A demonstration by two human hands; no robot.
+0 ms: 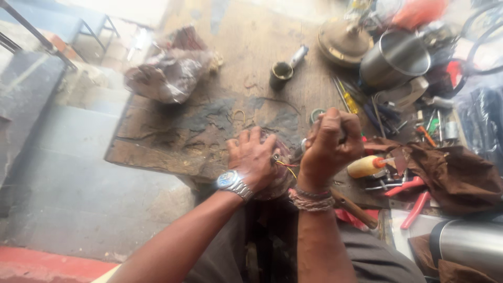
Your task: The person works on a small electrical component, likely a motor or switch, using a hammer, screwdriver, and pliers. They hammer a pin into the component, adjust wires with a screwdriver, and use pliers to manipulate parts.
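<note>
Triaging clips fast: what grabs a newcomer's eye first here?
At centre, the left hand, wearing a silver wristwatch, presses on a wired part while the right hand is clenched in a fist around a tool just above it. To the right, a shiny steel pot stands over a jumble of hand tools and a brown cloth on the worn wooden bench.
</note>
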